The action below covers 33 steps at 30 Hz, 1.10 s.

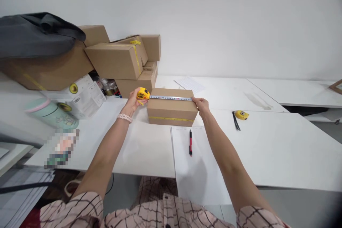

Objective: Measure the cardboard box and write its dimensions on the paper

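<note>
A brown cardboard box (171,111) with a strip of yellow tape along its front lies on the white table. My left hand (133,100) is closed around a yellow tape measure (143,93) at the box's left end. The blade (171,98) stretches across the top of the box to the right. At the right end my right hand (201,105) pinches the blade's tip against the box edge. In front of the box are white paper sheets (199,171), with a red and black pen (190,143) on them.
A second yellow tape measure (242,115) with a black strap lies at right. Cardboard boxes (113,60) are stacked at back left, near a dark bag (34,39). A mint-green bottle (55,114) stands tilted-looking at far left. Printed paper (189,84) lies behind the box.
</note>
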### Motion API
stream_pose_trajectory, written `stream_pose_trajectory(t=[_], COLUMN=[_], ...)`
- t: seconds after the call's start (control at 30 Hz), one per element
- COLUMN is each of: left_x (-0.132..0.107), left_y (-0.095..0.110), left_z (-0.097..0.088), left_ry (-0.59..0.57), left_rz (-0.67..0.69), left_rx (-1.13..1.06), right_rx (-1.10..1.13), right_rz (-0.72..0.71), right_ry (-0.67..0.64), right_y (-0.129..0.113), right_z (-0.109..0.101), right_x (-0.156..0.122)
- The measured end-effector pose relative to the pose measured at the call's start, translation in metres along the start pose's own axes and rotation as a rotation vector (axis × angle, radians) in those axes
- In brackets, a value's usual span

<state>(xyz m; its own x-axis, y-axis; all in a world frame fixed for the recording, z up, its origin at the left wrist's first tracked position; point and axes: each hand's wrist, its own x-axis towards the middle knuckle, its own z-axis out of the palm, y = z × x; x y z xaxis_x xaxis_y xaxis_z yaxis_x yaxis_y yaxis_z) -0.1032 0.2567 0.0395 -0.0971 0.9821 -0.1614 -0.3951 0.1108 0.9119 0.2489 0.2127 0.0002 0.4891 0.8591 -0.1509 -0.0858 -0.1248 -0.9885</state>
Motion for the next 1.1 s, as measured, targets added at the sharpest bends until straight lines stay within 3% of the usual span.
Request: stream_pose_trajectory(t=[0.23,0.33,0.47,0.6,0.87,1.0,1.1], left_x=[0.012,0.014,0.014,0.009,0.002,-0.015,-0.052], left_y=[0.003,0.004,0.006,0.01,0.012,0.026,0.033], left_z=[-0.019,-0.025,-0.024,-0.02,-0.015,-0.008,-0.005], left_ry=[0.005,0.01,0.01,0.015,0.053,0.037,-0.077], left_rz=[0.02,0.016,0.007,-0.013,-0.02,0.016,0.108], left_rx=[-0.032,-0.029,-0.015,-0.004,-0.012,-0.055,-0.077], right_rx=[0.034,0.064,0.135,0.068,-0.095,-0.195,-0.161], right_rz=[-0.11,-0.087,0.049,0.104,0.026,-0.053,-0.158], right_ry=[0.082,0.059,0.034,0.041,0.081,0.124,0.123], right_y=[-0.002,-0.001,-0.001,-0.003,0.002,-0.01,-0.033], right_z=[0.007,0.008,0.007,0.006,0.002,-0.002,-0.008], right_x=[0.0,0.001,0.002,0.004,0.004,0.004,0.008])
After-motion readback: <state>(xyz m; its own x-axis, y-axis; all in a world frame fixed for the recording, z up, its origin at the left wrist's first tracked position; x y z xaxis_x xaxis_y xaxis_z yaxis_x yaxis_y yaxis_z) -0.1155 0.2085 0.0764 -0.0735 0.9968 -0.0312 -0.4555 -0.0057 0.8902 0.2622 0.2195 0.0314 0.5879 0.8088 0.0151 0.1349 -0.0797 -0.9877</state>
